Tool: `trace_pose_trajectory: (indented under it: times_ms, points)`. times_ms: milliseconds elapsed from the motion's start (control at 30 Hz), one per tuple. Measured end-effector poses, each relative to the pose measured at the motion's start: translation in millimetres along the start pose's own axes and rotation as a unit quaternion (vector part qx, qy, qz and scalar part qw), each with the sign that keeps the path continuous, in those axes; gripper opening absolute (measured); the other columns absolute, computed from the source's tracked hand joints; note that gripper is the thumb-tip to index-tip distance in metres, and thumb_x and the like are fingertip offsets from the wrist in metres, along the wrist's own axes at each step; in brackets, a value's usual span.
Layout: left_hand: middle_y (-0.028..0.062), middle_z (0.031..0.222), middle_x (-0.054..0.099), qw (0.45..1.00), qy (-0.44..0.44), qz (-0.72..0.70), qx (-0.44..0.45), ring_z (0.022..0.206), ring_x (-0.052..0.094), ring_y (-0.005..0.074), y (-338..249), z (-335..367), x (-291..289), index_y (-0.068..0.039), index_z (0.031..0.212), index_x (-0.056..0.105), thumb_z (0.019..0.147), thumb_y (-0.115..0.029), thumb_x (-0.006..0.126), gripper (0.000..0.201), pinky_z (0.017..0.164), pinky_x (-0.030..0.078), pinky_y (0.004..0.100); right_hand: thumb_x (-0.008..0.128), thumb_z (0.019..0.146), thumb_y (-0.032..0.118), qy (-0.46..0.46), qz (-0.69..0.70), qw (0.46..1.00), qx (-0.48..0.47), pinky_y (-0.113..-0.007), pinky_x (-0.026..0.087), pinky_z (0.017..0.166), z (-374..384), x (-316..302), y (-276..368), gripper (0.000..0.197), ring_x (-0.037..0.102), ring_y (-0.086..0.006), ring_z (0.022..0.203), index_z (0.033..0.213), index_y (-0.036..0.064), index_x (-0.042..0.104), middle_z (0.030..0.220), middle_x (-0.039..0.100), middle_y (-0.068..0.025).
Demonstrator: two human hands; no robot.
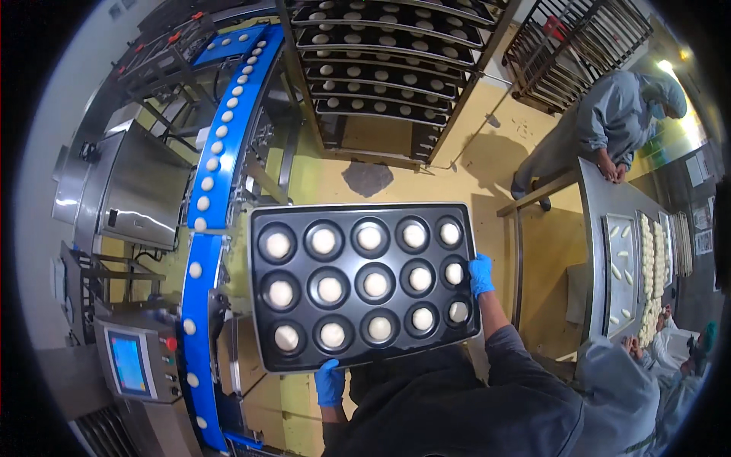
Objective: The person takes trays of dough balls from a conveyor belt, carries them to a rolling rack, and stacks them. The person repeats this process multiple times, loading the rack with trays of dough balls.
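A dark baking tray (350, 286) with rows of round wells is held up in front of me. In each well lies a pale dough ball (375, 285). My left hand (330, 383), in a blue glove, grips the tray's near edge left of its middle. At the right edge my right hand (480, 275), gloved in blue too, is closed round the rim. The fingers under the tray are hidden on both sides.
Dough balls ride a blue conveyor belt (199, 274) on my left, beside a control panel (128, 364). Ahead stands a rack (449, 145) of loaded trays. Co-workers stand around a steel table (601, 199) with dough pieces at right; another rack (525, 84) stands far right.
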State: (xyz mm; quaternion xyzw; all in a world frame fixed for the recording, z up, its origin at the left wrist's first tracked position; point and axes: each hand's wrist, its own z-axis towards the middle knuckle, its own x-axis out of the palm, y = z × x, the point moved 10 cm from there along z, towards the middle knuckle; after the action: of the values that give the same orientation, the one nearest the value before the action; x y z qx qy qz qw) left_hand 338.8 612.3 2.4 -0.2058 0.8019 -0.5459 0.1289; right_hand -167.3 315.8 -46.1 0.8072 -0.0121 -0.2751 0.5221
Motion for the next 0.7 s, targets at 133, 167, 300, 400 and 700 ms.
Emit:
trace_pose_trajectory:
  times_ms: [133, 167, 300, 400, 700]
  points:
    - [0.0044, 0.082, 0.061, 0.991, 0.072, 0.097, 0.052, 0.076, 0.057, 0.0153, -9.9, 117.9, 50.9, -0.003, 0.083, 0.062, 0.080, -0.005, 0.058, 0.005, 0.073, 0.047, 0.0299, 0.045, 0.064, -0.006, -0.066, -0.124, 0.990, -0.020, -0.037, 0.041, 0.051, 76.1, 7.6, 4.0, 0.025, 0.054, -0.0179, 0.057, 0.080, -0.0046, 0.064, 0.064, 0.060, -0.0093]
    - [0.0043, 0.080, 0.061, 0.997, 0.078, 0.017, 0.000, 0.074, 0.058, 0.0158, -4.5, 154.5, 60.5, -0.005, 0.081, 0.061, 0.081, -0.007, 0.056, 0.005, 0.069, 0.047, 0.0293, 0.044, 0.063, -0.006, -0.077, -0.195, 0.978, -0.003, -0.037, 0.039, 0.049, 93.8, 14.6, -1.3, 0.025, 0.052, -0.0172, 0.054, 0.078, -0.0043, 0.064, 0.063, 0.059, -0.0083]
    - [-0.0035, 0.064, 0.045, 0.857, 0.201, -0.388, -0.274, 0.061, 0.049, 0.0098, 119.1, 288.6, 91.1, -0.013, 0.069, 0.051, 0.082, -0.008, 0.052, 0.015, 0.058, 0.042, 0.0244, 0.044, 0.065, -0.005, -0.080, -0.056, 0.995, 0.012, -0.032, 0.033, 0.043, 167.4, 88.3, 17.2, 0.014, 0.044, -0.0124, 0.050, 0.067, -0.0003, 0.057, 0.056, 0.049, -0.0034]
    - [-0.0018, 0.064, 0.046, 0.897, 0.075, -0.336, -0.278, 0.061, 0.048, 0.0111, 79.4, 391.6, 142.7, -0.014, 0.068, 0.049, 0.079, -0.006, 0.053, 0.015, 0.058, 0.042, 0.0261, 0.047, 0.068, -0.001, -0.121, -0.060, 0.991, 0.021, -0.033, 0.034, 0.042, 239.8, 122.6, -25.2, 0.014, 0.045, -0.0136, 0.047, 0.057, 0.0044, 0.054, 0.052, 0.049, -0.0051]
    - [0.0158, 0.109, 0.060, 0.881, 0.145, -0.385, -0.234, 0.103, 0.057, 0.0310, 161.4, 611.9, 241.1, 0.001, 0.112, 0.053, 0.073, -0.005, 0.049, 0.039, 0.097, 0.042, 0.0451, 0.047, 0.071, 0.004, -0.101, -0.069, 0.992, -0.006, -0.039, 0.047, 0.064, 435.5, 253.6, -46.3, 0.026, 0.064, -0.0293, 0.072, 0.088, -0.0037, 0.066, 0.075, 0.065, -0.0202]
